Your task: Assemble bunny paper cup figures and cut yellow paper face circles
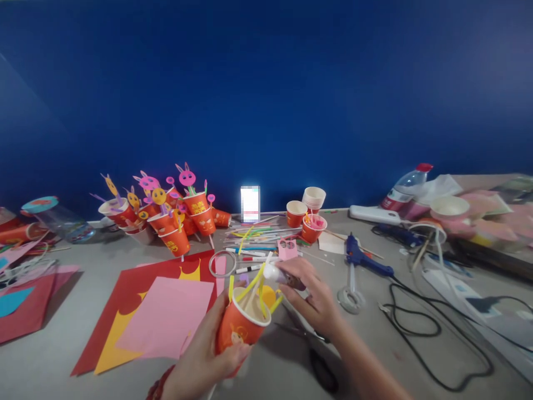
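Note:
My left hand is wrapped around a red paper cup that leans a little, its white mouth facing up. Several yellow strips stick up and out around the rim of this cup. In my right hand is a glue stick with a white end, lying sideways right beside the strips. A yellow paper disc shows at the far side of the rim. Under my right hand lie scissors with black handles, partly hidden.
Pink paper lies over yellow and red sheets on the left. Decorated cups crowd the back left. Pens and sticks are spread near a lit phone. A blue glue gun with a black cable rests at right.

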`<state>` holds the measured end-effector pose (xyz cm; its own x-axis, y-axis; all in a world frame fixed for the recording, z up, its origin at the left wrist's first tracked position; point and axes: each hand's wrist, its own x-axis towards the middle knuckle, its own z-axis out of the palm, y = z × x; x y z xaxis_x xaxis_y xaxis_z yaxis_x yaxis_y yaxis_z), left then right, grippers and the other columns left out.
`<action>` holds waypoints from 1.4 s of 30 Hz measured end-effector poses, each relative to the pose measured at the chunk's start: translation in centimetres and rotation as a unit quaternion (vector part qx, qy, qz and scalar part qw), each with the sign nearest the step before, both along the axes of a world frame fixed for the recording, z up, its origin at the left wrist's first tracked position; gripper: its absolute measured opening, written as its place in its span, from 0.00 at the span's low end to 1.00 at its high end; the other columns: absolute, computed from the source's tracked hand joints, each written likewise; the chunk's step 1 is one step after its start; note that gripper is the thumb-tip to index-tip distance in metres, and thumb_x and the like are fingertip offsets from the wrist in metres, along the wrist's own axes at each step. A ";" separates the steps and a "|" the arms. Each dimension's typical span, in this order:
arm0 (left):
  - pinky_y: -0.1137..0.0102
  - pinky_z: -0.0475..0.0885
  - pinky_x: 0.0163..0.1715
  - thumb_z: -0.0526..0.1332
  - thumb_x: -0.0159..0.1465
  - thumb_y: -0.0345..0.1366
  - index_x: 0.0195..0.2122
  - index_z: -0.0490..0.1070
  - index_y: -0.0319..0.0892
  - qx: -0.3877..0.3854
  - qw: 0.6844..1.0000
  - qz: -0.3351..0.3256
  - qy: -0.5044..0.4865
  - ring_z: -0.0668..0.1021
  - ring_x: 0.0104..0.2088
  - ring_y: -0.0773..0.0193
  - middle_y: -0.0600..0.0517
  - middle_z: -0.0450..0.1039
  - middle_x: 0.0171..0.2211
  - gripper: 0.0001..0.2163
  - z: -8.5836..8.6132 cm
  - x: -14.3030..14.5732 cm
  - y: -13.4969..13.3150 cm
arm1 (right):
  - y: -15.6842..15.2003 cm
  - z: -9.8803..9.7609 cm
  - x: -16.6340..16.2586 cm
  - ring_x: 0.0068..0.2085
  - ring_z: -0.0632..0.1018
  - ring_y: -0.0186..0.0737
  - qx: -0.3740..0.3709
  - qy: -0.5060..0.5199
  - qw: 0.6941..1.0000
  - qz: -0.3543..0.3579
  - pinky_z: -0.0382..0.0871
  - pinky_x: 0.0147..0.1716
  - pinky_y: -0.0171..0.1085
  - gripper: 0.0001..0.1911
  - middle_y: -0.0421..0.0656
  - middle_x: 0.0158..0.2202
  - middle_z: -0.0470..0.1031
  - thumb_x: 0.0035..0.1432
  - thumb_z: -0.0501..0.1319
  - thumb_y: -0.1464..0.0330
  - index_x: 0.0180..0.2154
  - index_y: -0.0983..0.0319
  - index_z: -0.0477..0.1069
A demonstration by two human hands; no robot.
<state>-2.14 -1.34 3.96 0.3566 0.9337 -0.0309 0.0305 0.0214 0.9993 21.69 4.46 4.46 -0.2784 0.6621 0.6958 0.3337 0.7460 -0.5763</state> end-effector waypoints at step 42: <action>0.57 0.65 0.60 0.69 0.58 0.42 0.66 0.59 0.48 -0.060 0.998 -0.004 -0.036 0.66 0.63 0.42 0.44 0.63 0.64 0.35 -1.0 -1.0 -0.2 | 0.6 -0.3 1.6 0.45 0.78 0.48 0.015 -0.046 0.998 0.041 0.70 0.48 0.48 0.18 0.46 0.43 0.79 0.61 0.62 0.72 0.52 0.54 0.71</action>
